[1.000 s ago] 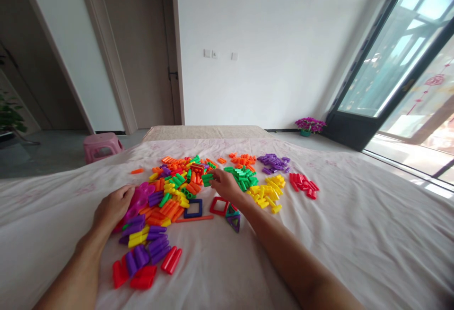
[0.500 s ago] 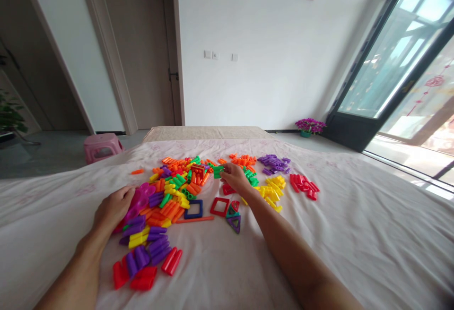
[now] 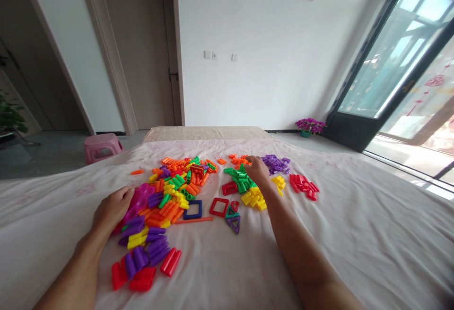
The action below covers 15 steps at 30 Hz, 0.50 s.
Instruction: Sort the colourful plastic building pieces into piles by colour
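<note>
At the left of the pile, my left hand (image 3: pixel 112 208) has its fingers curled on the edge of a magenta plastic piece with rounded lobes (image 3: pixel 140 199). Tube-shaped building blocks in mixed colours (image 3: pixel 170 210) spill to the right of it. My right hand (image 3: pixel 258 172) hovers over the sorted heaps, thumb and forefinger apart, and no block shows between them. Below its fingertips lie green blocks (image 3: pixel 239 177), with orange blocks (image 3: pixel 238 159) just behind. Yellow blocks (image 3: pixel 254 198) are under the wrist, and purple blocks (image 3: pixel 275 164) lie beyond the hand.
Red blocks (image 3: pixel 304 185) form a heap on the right of the cloth-covered surface (image 3: pixel 354 234). Between the heaps lie a blue square frame (image 3: pixel 193 210), a red square frame (image 3: pixel 219 207), a purple triangle (image 3: pixel 233 224) and an orange stick (image 3: pixel 195 220). A pink stool (image 3: pixel 103 146) stands beyond.
My right hand has moved right, and the green block it held is no longer visible in its fingers. More of the green heap shows. My left hand stays in place.
</note>
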Each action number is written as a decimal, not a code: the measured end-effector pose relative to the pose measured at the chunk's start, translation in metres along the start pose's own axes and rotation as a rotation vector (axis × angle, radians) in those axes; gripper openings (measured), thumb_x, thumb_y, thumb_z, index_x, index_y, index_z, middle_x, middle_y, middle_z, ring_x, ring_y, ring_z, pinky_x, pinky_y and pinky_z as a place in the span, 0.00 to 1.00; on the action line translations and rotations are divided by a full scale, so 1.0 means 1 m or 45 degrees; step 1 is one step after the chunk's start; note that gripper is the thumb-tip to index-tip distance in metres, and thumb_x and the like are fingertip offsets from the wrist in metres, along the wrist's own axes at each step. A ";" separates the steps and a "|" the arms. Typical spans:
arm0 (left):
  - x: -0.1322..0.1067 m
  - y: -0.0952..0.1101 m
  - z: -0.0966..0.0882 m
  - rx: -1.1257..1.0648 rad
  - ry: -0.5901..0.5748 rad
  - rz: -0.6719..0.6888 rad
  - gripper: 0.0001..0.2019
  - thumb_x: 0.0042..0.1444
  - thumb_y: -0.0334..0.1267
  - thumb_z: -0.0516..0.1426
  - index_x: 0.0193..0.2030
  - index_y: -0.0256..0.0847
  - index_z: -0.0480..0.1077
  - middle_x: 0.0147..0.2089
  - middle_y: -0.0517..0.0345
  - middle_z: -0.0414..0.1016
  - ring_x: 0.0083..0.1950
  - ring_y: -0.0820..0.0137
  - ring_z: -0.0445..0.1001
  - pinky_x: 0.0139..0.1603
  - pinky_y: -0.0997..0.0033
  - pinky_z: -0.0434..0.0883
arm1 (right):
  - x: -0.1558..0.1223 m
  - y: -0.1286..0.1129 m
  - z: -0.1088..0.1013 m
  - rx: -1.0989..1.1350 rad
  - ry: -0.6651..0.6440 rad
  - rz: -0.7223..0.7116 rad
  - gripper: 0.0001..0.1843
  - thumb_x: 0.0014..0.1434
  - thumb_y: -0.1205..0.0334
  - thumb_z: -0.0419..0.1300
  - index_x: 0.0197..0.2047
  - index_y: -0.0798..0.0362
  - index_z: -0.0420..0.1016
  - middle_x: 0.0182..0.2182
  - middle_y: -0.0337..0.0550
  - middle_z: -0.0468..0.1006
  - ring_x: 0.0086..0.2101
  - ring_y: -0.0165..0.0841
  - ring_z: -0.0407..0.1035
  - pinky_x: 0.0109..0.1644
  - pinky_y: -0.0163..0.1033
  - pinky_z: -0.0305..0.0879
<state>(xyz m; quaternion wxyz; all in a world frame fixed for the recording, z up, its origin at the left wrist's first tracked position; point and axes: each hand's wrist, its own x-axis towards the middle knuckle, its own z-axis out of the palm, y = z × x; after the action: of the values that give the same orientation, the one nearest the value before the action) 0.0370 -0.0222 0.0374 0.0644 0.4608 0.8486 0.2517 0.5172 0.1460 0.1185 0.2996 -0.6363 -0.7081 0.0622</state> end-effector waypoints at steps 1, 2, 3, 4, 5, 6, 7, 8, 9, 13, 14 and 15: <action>0.000 0.000 0.000 0.002 -0.002 -0.002 0.26 0.68 0.55 0.49 0.57 0.50 0.83 0.56 0.48 0.85 0.49 0.53 0.80 0.43 0.64 0.71 | -0.001 -0.005 0.001 0.017 0.005 -0.030 0.23 0.60 0.69 0.60 0.58 0.52 0.82 0.55 0.52 0.82 0.53 0.42 0.77 0.55 0.41 0.70; 0.000 -0.001 0.000 0.006 -0.003 -0.004 0.26 0.68 0.55 0.48 0.58 0.50 0.83 0.57 0.49 0.84 0.50 0.53 0.80 0.44 0.64 0.71 | -0.004 -0.011 0.002 0.052 -0.011 -0.078 0.23 0.61 0.71 0.60 0.58 0.52 0.83 0.55 0.51 0.83 0.53 0.41 0.77 0.56 0.41 0.70; 0.000 -0.001 0.000 0.009 -0.006 -0.005 0.27 0.68 0.55 0.48 0.58 0.50 0.83 0.58 0.49 0.84 0.51 0.53 0.80 0.44 0.64 0.71 | -0.007 -0.018 0.005 0.097 -0.045 -0.135 0.22 0.61 0.72 0.59 0.56 0.52 0.83 0.53 0.49 0.84 0.53 0.41 0.77 0.57 0.41 0.70; 0.000 -0.001 0.000 0.011 -0.008 -0.005 0.27 0.68 0.55 0.48 0.59 0.50 0.83 0.58 0.49 0.84 0.52 0.53 0.80 0.45 0.63 0.71 | -0.011 -0.027 0.009 0.147 -0.092 -0.200 0.21 0.62 0.73 0.58 0.54 0.52 0.84 0.51 0.47 0.85 0.52 0.40 0.78 0.57 0.41 0.70; 0.000 -0.001 0.000 0.010 -0.011 -0.004 0.27 0.68 0.55 0.48 0.59 0.50 0.82 0.59 0.50 0.84 0.53 0.53 0.80 0.46 0.63 0.71 | -0.016 -0.036 0.014 0.197 -0.143 -0.266 0.20 0.62 0.74 0.58 0.52 0.52 0.84 0.50 0.46 0.86 0.51 0.39 0.78 0.57 0.41 0.70; 0.000 -0.001 0.000 0.006 -0.011 -0.001 0.27 0.69 0.55 0.47 0.59 0.50 0.82 0.59 0.50 0.84 0.54 0.53 0.80 0.46 0.63 0.71 | -0.023 -0.046 0.019 0.243 -0.199 -0.334 0.19 0.62 0.74 0.58 0.51 0.52 0.85 0.49 0.46 0.86 0.50 0.39 0.79 0.56 0.41 0.71; -0.001 0.000 0.000 0.002 -0.007 0.005 0.27 0.69 0.55 0.48 0.59 0.49 0.82 0.59 0.50 0.84 0.54 0.53 0.80 0.47 0.64 0.71 | -0.031 -0.055 0.025 0.285 -0.271 -0.424 0.17 0.63 0.74 0.59 0.49 0.52 0.85 0.48 0.46 0.86 0.49 0.39 0.79 0.55 0.40 0.71; -0.001 0.000 0.000 0.001 0.000 0.011 0.26 0.69 0.55 0.48 0.58 0.49 0.83 0.59 0.50 0.84 0.54 0.53 0.80 0.46 0.64 0.71 | -0.039 -0.064 0.031 0.319 -0.336 -0.503 0.17 0.62 0.74 0.59 0.47 0.52 0.85 0.47 0.46 0.87 0.47 0.38 0.80 0.54 0.39 0.71; -0.001 0.001 0.000 0.003 0.006 0.014 0.26 0.68 0.54 0.48 0.57 0.49 0.83 0.59 0.50 0.84 0.53 0.53 0.80 0.46 0.64 0.71 | -0.048 -0.072 0.036 0.339 -0.402 -0.573 0.17 0.61 0.75 0.59 0.47 0.52 0.85 0.46 0.45 0.87 0.45 0.37 0.80 0.53 0.38 0.72; -0.002 0.003 -0.001 0.008 -0.002 0.015 0.26 0.68 0.54 0.48 0.57 0.49 0.83 0.57 0.49 0.85 0.51 0.53 0.80 0.45 0.64 0.71 | -0.080 -0.095 0.052 0.407 -0.576 -0.755 0.21 0.63 0.70 0.62 0.59 0.52 0.80 0.52 0.48 0.83 0.43 0.35 0.80 0.51 0.38 0.73; -0.002 0.003 -0.001 0.003 -0.009 0.013 0.26 0.69 0.54 0.48 0.57 0.49 0.83 0.57 0.49 0.84 0.51 0.53 0.80 0.45 0.64 0.71 | -0.085 -0.098 0.053 0.413 -0.601 -0.788 0.24 0.64 0.68 0.64 0.64 0.51 0.76 0.55 0.50 0.82 0.45 0.36 0.80 0.52 0.39 0.73; -0.002 0.003 -0.001 -0.001 -0.014 0.012 0.26 0.69 0.54 0.48 0.57 0.48 0.83 0.57 0.49 0.84 0.51 0.53 0.80 0.45 0.64 0.71 | -0.090 -0.100 0.054 0.408 -0.623 -0.820 0.28 0.65 0.66 0.64 0.68 0.50 0.73 0.57 0.50 0.80 0.47 0.37 0.79 0.54 0.40 0.73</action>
<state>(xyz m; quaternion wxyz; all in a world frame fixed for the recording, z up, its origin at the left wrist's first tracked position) 0.0403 -0.0232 0.0399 0.0681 0.4661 0.8460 0.2499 0.4042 0.0595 0.0907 0.2219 -0.2951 -0.9020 0.2237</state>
